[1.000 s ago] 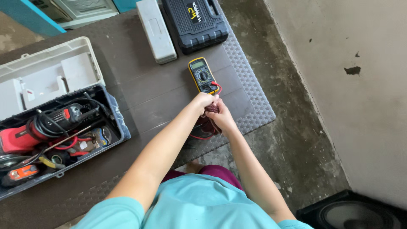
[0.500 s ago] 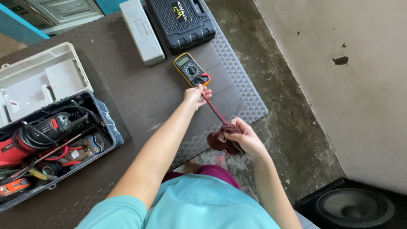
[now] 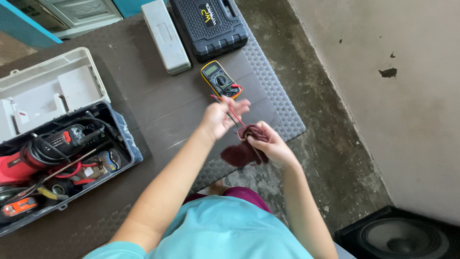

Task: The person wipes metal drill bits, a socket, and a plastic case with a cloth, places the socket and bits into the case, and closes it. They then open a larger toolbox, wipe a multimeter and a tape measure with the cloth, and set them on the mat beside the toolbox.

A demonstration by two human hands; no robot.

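Red test lead [image 3: 233,114] runs slantwise, far-left to near-right, from the left hand [image 3: 219,116] down into a maroon cloth [image 3: 244,147]; a black lead seems to run alongside it, hard to separate. Left hand pinches the lead at its far end, fingers closed on the wire, other fingertips splayed. Right hand [image 3: 270,144] clamped around the cloth, which is bunched over the lead's near stretch. The two hands sit close, left one farther out and leftward, right one nearer the body; lead's long axis lies along the line between them. Yellow multimeter [image 3: 220,79] lies flat just beyond the left hand, leads plugged in at its near end. All over a dark woven mat [image 3: 282,110]. Far side: black tool case [image 3: 209,24], grey box [image 3: 166,35]. Well left: open toolbox [image 3: 57,158] of tools.
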